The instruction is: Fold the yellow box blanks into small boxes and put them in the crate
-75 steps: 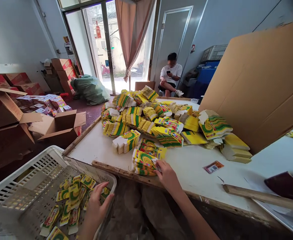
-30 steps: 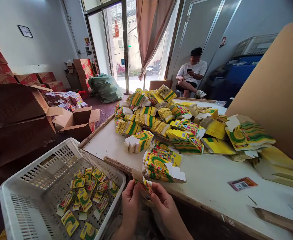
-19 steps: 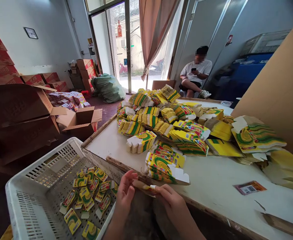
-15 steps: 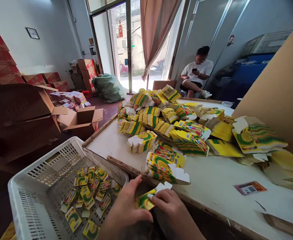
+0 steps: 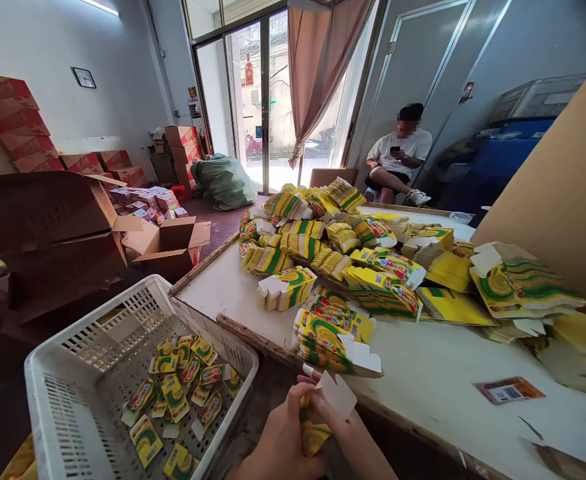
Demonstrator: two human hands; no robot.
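Observation:
Between my two hands is a small yellow and green carton (image 5: pixel 314 427) with its white end flaps (image 5: pixel 336 395) standing open. My left hand (image 5: pixel 285 427) is closed around the carton's left side. My right hand (image 5: pixel 345 430) grips it from the right, its fingers partly hidden behind the carton. Just beyond my hands, a stack of flattened cartons (image 5: pixel 330 340) lies on the table (image 5: pixel 403 360) near its wooden edge. To the left, a white plastic crate (image 5: pixel 40 387) holds several small yellow cartons (image 5: pixel 175 398).
A large heap of bundled flat cartons (image 5: pixel 303 233) covers the table's far side. An orange packet (image 5: pixel 509 390) lies at right. Open cardboard boxes (image 5: pixel 165 243) and a green sack (image 5: pixel 225 181) stand on the floor. A seated person (image 5: pixel 400 153) holds a phone near the door.
My left hand has moved right and closed on the carton, which was mainly in my right hand. The carton has turned more upright. The camera view has shifted slightly.

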